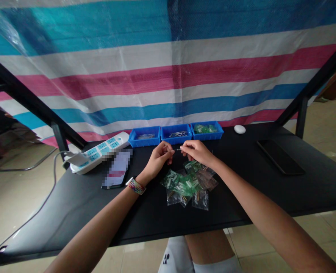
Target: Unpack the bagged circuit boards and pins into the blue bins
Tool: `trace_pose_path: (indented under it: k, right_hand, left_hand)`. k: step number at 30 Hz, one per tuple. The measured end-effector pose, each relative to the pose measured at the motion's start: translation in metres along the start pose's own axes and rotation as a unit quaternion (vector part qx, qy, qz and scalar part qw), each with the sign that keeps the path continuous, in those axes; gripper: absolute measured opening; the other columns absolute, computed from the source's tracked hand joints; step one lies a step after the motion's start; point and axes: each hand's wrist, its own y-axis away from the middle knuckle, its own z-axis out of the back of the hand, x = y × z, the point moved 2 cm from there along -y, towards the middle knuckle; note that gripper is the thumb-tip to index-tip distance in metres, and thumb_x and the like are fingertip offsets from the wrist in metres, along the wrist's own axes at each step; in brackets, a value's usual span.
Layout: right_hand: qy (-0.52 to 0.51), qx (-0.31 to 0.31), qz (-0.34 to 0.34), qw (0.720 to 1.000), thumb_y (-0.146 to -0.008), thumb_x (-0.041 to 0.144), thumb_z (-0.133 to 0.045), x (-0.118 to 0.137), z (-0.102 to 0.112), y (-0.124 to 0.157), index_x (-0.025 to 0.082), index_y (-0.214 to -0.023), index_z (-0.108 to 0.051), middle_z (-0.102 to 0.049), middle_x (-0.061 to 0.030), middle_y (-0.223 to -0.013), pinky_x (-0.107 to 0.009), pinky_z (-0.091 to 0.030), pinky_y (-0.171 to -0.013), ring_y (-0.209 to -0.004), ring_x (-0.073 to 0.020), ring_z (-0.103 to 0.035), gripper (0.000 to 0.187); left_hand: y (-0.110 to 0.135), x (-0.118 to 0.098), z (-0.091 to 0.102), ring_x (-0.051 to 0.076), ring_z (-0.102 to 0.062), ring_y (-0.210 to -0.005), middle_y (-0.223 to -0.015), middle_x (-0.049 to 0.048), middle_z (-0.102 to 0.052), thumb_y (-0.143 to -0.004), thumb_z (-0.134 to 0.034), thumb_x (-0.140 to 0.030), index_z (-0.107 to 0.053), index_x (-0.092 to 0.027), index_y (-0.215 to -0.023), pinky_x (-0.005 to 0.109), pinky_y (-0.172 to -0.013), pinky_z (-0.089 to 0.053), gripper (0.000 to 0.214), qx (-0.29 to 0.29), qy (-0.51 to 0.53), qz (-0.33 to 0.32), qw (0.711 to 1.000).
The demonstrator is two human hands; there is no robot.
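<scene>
In my head view, I see left hand and right hand, fingers of both clamped on a thin rod, held between them, blue bins just far of it, plastic packets nearer.

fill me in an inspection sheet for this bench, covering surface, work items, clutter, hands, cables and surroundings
Surface: black tabletop, dark and flat.
Work items: a thin rod in hand; a pile of small clear and green bags near the forearms; three blue bins in a row, the right one holding green bags.
Clutter: white power strip, lit phone, dark phone-like device, white rounded object.
Hands: left hand and right hand each pinch the rod.
Cables: one grey cord runs from the strip's plug past the table's left side.
Surroundings: striped sheet behind, black frame bars, tiled floor.
</scene>
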Motion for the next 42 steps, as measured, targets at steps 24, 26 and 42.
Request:
trace_pose_path:
  k: [24, 26, 42]
  right_hand:
    - [-0.115, -0.033, 0.017, 0.993, -0.075, 0.036, -0.08, 0.005, -0.003, 0.001, 0.018, -0.085, -0.069, -0.065, 0.0009, -0.076, -0.024, -0.045, -0.047, -0.051, -0.0093, -0.057, 0.024]
    - [-0.125, -0.036, 0.01, 0.991, -0.074, 0.035, -0.081, 0.004, -0.003, 0.0, 0.018, -0.086, -0.069, -0.065, 0.0014, -0.077, -0.023, -0.045, -0.047, -0.05, -0.0089, -0.057, 0.024]
    - [-0.128, -0.03, 0.014, 0.991, -0.074, 0.033, -0.079, 0.011, -0.002, 0.004, 0.018, -0.078, -0.065, -0.063, 0.0023, -0.07, -0.024, -0.046, -0.05, -0.051, -0.0103, -0.058, 0.021]
  left_hand:
    - [-0.001, 0.008, 0.003, 0.01, -0.055, -0.055, -0.069, -0.0015, -0.058, -0.09, -0.068, -0.041, -0.059, -0.017, -0.08, 0.023, -0.053, -0.042, 0.027, 0.007, 0.034, 0.065, 0.997]
    - [0.0, 0.007, 0.003, 0.01, -0.055, -0.055, -0.069, -0.002, -0.058, -0.088, -0.069, -0.038, -0.059, -0.017, -0.081, 0.023, -0.053, -0.043, 0.024, 0.009, 0.028, 0.055, 0.998]
    - [0.001, 0.002, 0.001, 0.01, -0.054, -0.054, -0.065, -0.0037, -0.058, -0.085, -0.07, -0.031, -0.058, -0.017, -0.082, 0.023, -0.054, -0.042, 0.018, 0.014, 0.004, 0.023, 1.0]
